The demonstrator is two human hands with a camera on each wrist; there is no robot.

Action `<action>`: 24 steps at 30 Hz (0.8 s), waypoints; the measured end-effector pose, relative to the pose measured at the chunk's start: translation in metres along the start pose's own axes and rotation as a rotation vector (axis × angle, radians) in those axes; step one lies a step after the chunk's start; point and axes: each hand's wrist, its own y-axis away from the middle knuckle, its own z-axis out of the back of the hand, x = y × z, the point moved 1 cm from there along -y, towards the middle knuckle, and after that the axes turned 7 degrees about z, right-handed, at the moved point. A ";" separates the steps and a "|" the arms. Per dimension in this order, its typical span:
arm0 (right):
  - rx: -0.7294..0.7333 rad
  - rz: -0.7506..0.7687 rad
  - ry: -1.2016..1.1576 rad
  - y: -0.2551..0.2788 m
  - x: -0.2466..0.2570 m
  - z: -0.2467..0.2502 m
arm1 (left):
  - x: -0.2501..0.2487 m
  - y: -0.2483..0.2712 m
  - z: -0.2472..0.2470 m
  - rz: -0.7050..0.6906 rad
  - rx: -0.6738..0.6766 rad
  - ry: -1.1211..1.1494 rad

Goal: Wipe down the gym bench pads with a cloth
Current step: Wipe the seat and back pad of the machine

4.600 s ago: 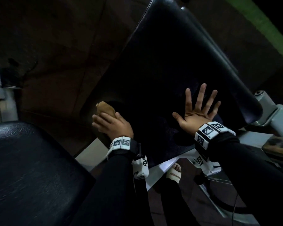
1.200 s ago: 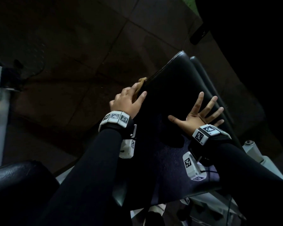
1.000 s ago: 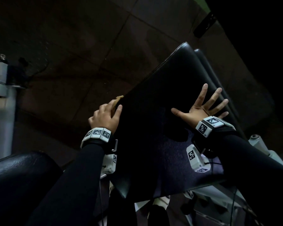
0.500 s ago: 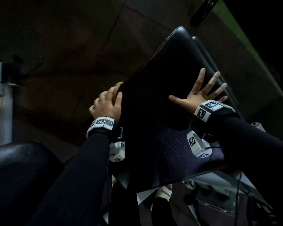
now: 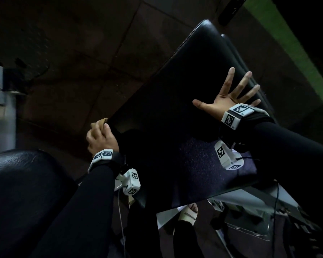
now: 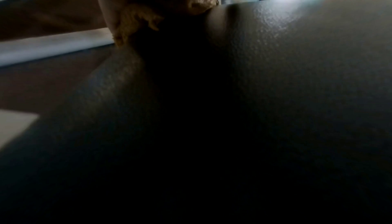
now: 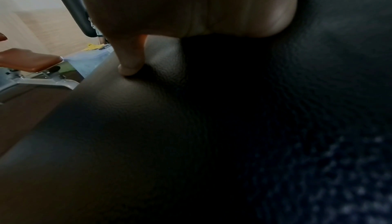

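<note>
your pad (image 5: 175,101) is a long black cushion with a grained, leathery skin and a rounded, stitched rim, tilted so its far end rises away from you. a second black pad (image 5: 21,192) sits lower at your near left, apart from the first. your cloth (image 5: 101,121) is a small tan, nubbly rag, bunched up and pressed against the long pad's left edge, only a crumpled corner of it showing.
</note>
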 end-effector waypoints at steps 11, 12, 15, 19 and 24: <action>-0.008 -0.013 0.049 0.004 -0.001 0.003 | 0.022 0.070 -0.015 0.487 -0.007 0.543; -0.013 -0.010 0.050 0.005 -0.001 0.003 | 0.026 0.082 -0.020 0.521 0.006 0.540; -0.049 0.016 0.046 0.007 -0.002 0.001 | 0.035 0.117 -0.031 0.523 0.033 0.495; -0.109 0.068 0.032 0.011 -0.007 -0.002 | 0.036 0.114 -0.034 0.521 0.047 0.469; -0.286 0.201 0.028 0.032 -0.028 -0.023 | 0.032 0.108 -0.031 0.446 -0.093 0.593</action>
